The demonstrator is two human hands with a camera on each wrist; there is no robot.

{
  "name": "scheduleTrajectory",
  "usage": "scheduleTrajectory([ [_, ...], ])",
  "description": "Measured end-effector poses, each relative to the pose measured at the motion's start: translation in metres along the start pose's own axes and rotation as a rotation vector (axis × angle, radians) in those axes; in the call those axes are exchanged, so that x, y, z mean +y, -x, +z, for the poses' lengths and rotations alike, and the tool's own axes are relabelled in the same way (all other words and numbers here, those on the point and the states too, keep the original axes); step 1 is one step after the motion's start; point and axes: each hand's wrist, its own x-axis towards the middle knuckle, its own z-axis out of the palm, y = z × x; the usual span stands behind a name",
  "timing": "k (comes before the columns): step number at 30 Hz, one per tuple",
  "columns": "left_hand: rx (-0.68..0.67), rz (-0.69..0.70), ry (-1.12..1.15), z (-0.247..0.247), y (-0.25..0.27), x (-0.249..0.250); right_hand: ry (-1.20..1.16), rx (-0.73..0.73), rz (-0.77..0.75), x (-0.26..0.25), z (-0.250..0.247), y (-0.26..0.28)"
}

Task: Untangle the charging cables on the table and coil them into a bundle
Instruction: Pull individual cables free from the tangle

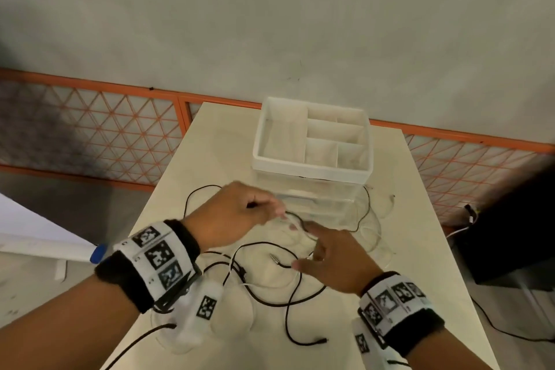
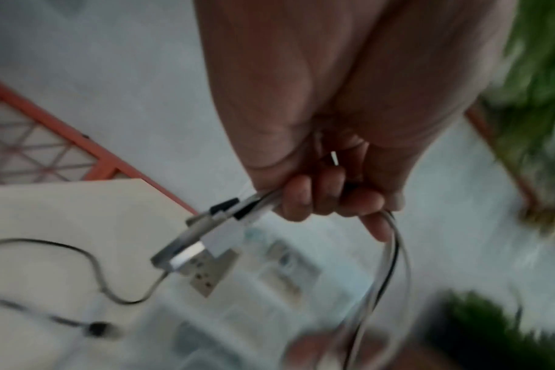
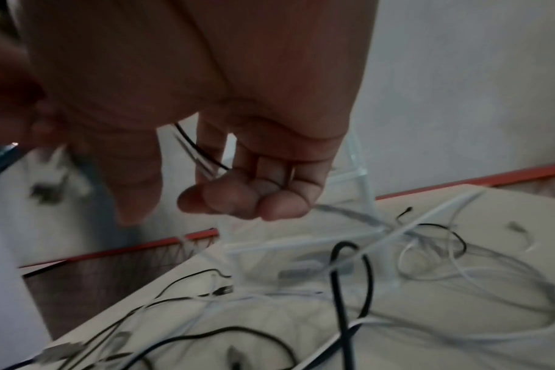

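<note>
At frame centre, the left hand [image 1: 237,213] curls its fingers [image 2: 326,197] round several charging cables [image 1: 270,273], plugs jutting beside the knuckles. The right hand [image 1: 336,261] pinches strands just below it. The rest sprawl tangled across the table [image 1: 420,249], before the white organizer [image 1: 312,141].

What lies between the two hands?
In the head view, short cable strands span from the left hand to the right hand, above the table.
</note>
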Motion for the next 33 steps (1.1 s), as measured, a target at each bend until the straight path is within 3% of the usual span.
scheduleTrajectory([
  [2,0.127,0.089,0.202,-0.012,-0.001,0.02,0.088,0.027,0.072,0.004,0.005,-0.005],
  [5,0.344,0.153,0.458,-0.031,-0.004,0.022,0.144,0.144,0.32,0.025,-0.018,-0.009],
  [8,0.496,0.114,0.403,-0.041,-0.007,0.002,0.106,0.301,0.491,0.05,-0.066,-0.009],
  [9,0.519,0.06,0.298,-0.04,-0.008,-0.009,0.059,0.387,0.465,0.052,-0.083,-0.009],
  [11,0.525,-0.06,0.104,-0.033,-0.008,-0.03,-0.128,0.613,0.275,0.044,-0.115,-0.006],
  [14,0.522,-0.183,0.001,-0.022,-0.008,-0.053,-0.262,0.906,0.064,0.02,-0.147,0.005],
  [17,0.652,-0.265,0.054,-0.02,-0.012,-0.063,-0.082,0.788,0.239,0.036,-0.142,-0.005],
  [20,0.714,-0.29,0.07,-0.023,-0.014,-0.066,-0.122,0.689,0.4,0.057,-0.125,-0.014],
  [25,0.57,-0.347,-0.013,-0.016,-0.017,-0.069,-0.256,0.727,0.261,0.036,-0.141,-0.02],
  [30,0.43,-0.356,0.007,-0.006,-0.013,-0.063,-0.29,0.913,0.094,0.022,-0.167,-0.024],
  [33,0.375,-0.319,0.105,0.002,-0.012,-0.056,-0.313,0.815,0.139,0.047,-0.162,-0.032],
])
